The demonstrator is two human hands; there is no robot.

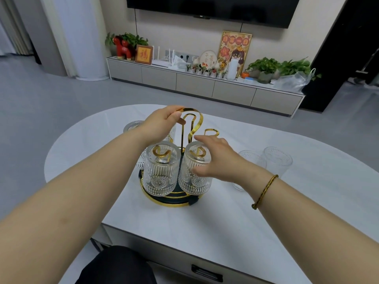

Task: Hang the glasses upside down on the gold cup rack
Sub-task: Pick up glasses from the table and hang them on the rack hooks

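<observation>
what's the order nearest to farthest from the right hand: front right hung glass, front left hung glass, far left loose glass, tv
From the right hand:
1. front right hung glass, right at the hand
2. front left hung glass, next on the rack
3. far left loose glass, beyond the rack
4. tv, on the far wall

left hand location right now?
Head view, centre: the left hand grips the top loop of the gold cup rack, above the front-left hung glass.
</observation>
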